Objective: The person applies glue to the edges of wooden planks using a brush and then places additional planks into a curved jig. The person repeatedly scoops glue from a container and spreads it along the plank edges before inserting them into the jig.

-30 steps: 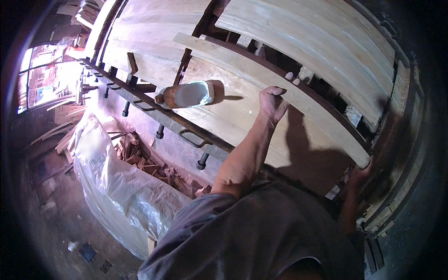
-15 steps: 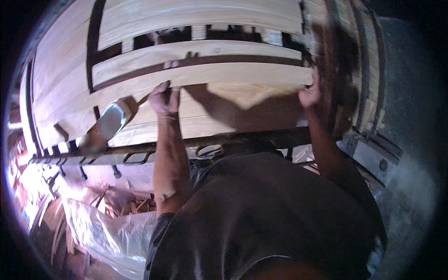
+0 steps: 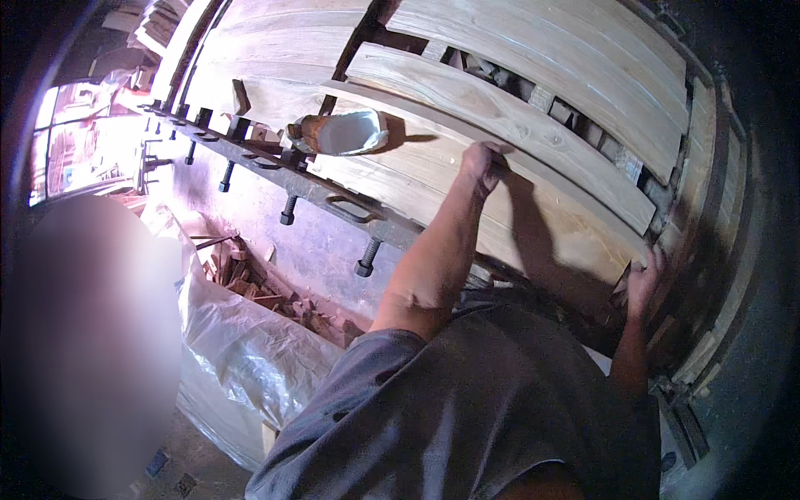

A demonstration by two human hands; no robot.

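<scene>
Several pale wooden planks lie side by side in a dark metal frame, with a narrow plank (image 3: 575, 200) across the middle. My left hand (image 3: 482, 169) is closed around the near edge of this plank, at about its middle. At its right end, my right hand (image 3: 645, 279) has its fingers curled against the plank, close to the frame's side. A cut-open plastic container (image 3: 352, 133) with whitish stuff inside lies tilted on the planks, left of my left hand. A dark streak extends from its right side. The undersides of both hands' grips are hidden.
A metal rail (image 3: 321, 193) with several hanging bolts runs along the near edge. Below it, wood scraps (image 3: 250, 279) lie beside a clear plastic sheet (image 3: 242, 333). Gaps with short blocks separate the farther planks (image 3: 500, 96). A blurred patch hides the lower left.
The view has swung, so the planks now slant down to the right and more floor shows at left. Both hands stay at the narrow plank; the container still lies left of my left hand.
</scene>
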